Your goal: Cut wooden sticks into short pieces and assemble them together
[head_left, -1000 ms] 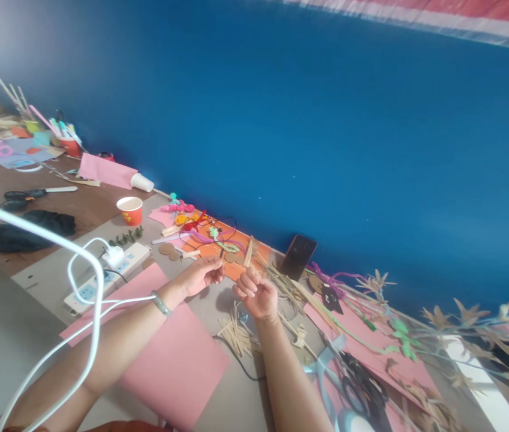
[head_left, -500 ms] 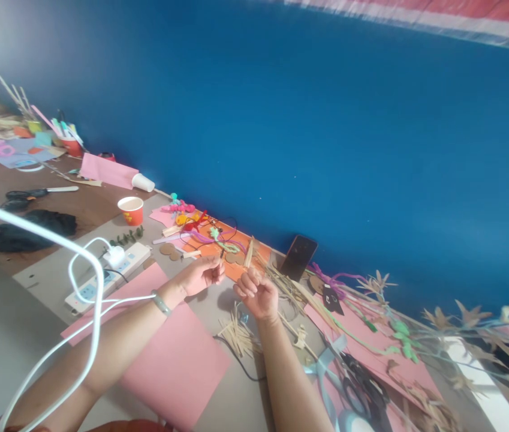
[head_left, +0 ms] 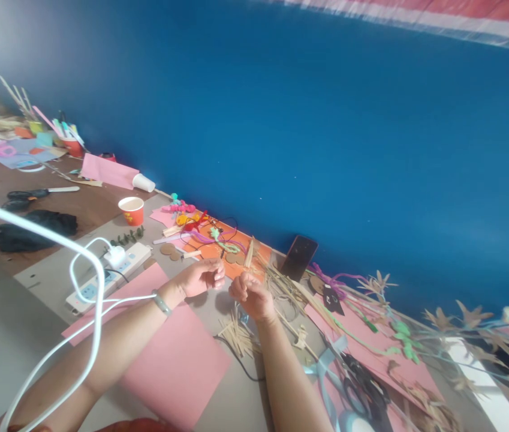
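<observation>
Left hand (head_left: 201,277) and right hand (head_left: 253,297) face each other over the desk (head_left: 240,402), near but apart, fingers curled in on both; thumb and fingertips close together on the left, right in a loose fist; cannot tell if either pinches anything thin. Nearest things: orange sheet (head_left: 232,273) just beyond the hands, with brown discs (head_left: 236,258) on it, and a pile of thin wooden sticks (head_left: 237,338) on the near side, beside the right wrist. Pink sheet (head_left: 182,360) lies under the left forearm, bracelet (head_left: 161,303) on that wrist. White cable (head_left: 100,300) loops in front of the left arm; power strip (head_left: 135,262) to the left, red paper cup (head_left: 132,214) upright behind it. Dark phone (head_left: 298,258) leans at the blue wall (head_left: 281,120), light blue ribbon (head_left: 326,366) right of the right forearm
</observation>
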Action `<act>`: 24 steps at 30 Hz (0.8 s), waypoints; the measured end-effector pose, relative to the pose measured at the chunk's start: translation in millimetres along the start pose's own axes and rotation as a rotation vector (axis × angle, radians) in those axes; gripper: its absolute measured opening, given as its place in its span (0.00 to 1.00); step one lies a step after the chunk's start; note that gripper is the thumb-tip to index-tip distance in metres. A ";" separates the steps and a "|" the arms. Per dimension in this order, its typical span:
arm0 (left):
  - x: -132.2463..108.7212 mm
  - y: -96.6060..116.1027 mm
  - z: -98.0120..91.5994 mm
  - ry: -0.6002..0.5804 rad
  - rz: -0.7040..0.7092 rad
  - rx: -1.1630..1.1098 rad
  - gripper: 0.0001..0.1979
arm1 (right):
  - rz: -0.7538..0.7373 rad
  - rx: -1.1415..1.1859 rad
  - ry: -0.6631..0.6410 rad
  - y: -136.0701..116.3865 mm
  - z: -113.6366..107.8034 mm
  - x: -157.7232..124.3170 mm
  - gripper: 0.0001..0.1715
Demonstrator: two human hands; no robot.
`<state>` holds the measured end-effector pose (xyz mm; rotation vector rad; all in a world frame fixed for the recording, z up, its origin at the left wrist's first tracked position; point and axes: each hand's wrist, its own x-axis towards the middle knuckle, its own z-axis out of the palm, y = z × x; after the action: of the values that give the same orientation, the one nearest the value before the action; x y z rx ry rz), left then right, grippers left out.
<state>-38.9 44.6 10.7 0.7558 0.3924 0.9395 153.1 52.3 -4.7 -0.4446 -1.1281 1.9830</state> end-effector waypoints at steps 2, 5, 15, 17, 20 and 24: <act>0.1 0.2 -0.2 0.014 -0.003 0.007 0.13 | 0.008 -0.016 0.009 0.3 0.1 -0.4 0.14; 0.4 -0.1 -0.7 0.017 -0.003 0.009 0.13 | 0.001 -0.025 0.008 0.6 0.9 -0.7 0.13; 0.9 -4.2 -3.4 0.027 -0.034 0.056 0.13 | 0.012 -0.053 0.015 -0.9 3.4 -1.1 0.14; 0.3 -4.0 -3.5 0.019 -0.039 0.073 0.14 | 0.022 -0.033 -0.003 -2.0 3.6 -1.5 0.14; -0.3 -4.0 -3.1 0.014 -0.037 0.095 0.14 | 0.030 0.025 -0.013 -3.9 4.0 -1.9 0.15; 0.7 -5.8 -4.6 0.025 -0.023 0.110 0.13 | 0.040 0.092 -0.005 -5.8 4.8 -2.3 0.15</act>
<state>-38.0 45.0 3.4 0.8384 0.4765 0.9119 154.2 49.4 2.6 -0.4167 -1.0336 2.0624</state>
